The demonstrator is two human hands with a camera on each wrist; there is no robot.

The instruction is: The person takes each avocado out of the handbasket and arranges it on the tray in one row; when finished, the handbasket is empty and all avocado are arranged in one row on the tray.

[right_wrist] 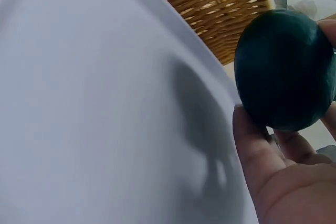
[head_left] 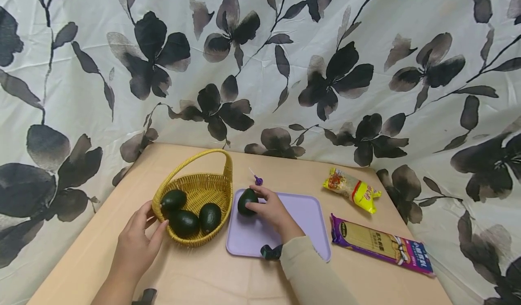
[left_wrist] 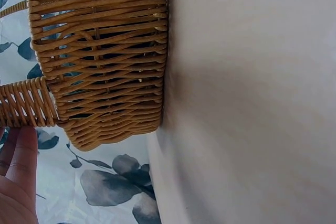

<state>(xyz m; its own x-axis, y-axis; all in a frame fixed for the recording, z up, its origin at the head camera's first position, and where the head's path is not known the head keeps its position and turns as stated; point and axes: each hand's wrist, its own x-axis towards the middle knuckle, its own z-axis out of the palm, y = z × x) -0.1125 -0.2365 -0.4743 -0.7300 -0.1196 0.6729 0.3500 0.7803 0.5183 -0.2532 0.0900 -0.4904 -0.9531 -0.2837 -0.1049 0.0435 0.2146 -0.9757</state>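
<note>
My right hand (head_left: 272,210) pinches a dark green avocado (head_left: 247,202) between thumb and fingers over the left part of a lilac tray (head_left: 301,221). In the right wrist view, the avocado (right_wrist: 286,69) is raised, with its shadow on the tray. To the left stands a yellow wicker basket (head_left: 203,183) with a tall handle, holding three avocados (head_left: 184,223). At the basket's left side, my left hand (head_left: 136,241) touches it near the handle's base. The left wrist view has its fairly straight fingers (left_wrist: 23,163) against the woven handle (left_wrist: 26,103); the thumb is out of that view.
Behind the tray lies a small purple-wrapped lollipop (head_left: 258,180). Right of the tray are a yellow-ended snack-like packet (head_left: 352,190) and a long purple pasta packet (head_left: 382,246). A floral cloth (head_left: 277,83) hangs behind the table (head_left: 195,278).
</note>
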